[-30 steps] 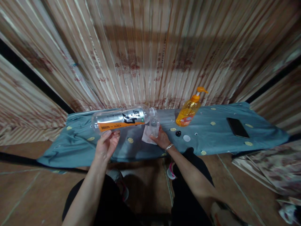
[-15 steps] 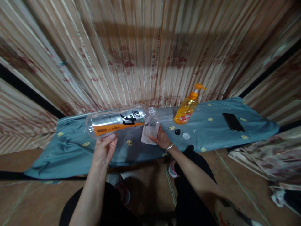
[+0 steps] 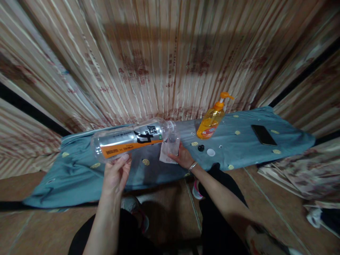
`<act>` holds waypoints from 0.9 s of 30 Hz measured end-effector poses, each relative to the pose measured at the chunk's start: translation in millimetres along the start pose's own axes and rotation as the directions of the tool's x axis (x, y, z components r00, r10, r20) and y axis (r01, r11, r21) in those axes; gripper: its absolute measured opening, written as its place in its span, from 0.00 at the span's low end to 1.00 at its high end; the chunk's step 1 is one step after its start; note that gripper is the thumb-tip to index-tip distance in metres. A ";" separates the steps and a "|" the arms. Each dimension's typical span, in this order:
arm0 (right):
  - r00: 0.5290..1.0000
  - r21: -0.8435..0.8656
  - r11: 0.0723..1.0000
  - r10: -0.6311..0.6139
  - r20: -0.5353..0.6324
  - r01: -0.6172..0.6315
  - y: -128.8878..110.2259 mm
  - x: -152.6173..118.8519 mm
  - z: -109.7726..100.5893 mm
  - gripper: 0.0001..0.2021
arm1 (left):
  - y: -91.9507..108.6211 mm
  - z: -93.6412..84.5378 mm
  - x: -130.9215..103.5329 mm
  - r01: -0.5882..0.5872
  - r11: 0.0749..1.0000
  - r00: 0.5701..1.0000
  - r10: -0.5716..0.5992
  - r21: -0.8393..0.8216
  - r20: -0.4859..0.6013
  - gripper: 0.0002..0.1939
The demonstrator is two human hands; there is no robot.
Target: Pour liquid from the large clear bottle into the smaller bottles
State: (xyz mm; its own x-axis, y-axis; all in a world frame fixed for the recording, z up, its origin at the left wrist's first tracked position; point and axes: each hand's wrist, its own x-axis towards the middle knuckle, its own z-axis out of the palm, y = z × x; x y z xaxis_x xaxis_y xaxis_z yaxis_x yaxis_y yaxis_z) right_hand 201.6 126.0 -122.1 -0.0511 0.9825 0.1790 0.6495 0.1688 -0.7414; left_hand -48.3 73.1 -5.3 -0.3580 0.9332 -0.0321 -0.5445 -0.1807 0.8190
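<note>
My left hand (image 3: 118, 173) grips a large clear plastic bottle (image 3: 130, 139) with a silver and orange label. The bottle lies nearly level, its neck pointing right and slightly raised. That neck meets the top of a small clear container (image 3: 174, 142), which my right hand (image 3: 183, 156) holds upright with closed fingers. Beneath the container is a pale cloth or tissue (image 3: 166, 156) on the blue bedsheet. Whether liquid runs between the two I cannot make out. Just right of my right hand lie a small black cap (image 3: 201, 148) and a white disc (image 3: 210, 152).
An orange pump bottle (image 3: 211, 122) stands on the blue sheet (image 3: 236, 152) to the right. Farther right lies a dark phone (image 3: 264, 135). Striped curtains (image 3: 159, 71) hang close behind the sheet, and black poles flank it. Tiled floor (image 3: 170, 205) shows below the front edge.
The large bottle's base end has dropped slightly and shifted left with my left hand, so it slopes a little more. My right hand and the small container stay put.
</note>
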 end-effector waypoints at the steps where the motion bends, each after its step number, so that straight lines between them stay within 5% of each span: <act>1: 1.000 -0.001 1.000 -0.003 0.001 0.003 0.5 0.0 0.2 0.40 | -0.2 0.4 -0.3 -0.006 1.000 1.000 0.006 -0.002 -0.002 0.21; 27: 0.999 0.034 0.999 -0.033 -0.018 0.033 5.0 0.8 3.9 0.42 | 0.9 1.0 -8.2 -0.055 0.996 0.998 0.056 -0.076 0.013 0.25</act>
State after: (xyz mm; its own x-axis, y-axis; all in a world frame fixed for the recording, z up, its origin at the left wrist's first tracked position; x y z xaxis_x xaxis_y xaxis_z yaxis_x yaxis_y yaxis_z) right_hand 201.8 128.0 -128.2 -0.0586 0.9749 0.2146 0.6215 0.2039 -0.7564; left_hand -45.1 65.6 -3.7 -0.3778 0.9256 0.0217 -0.5800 -0.2549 0.7737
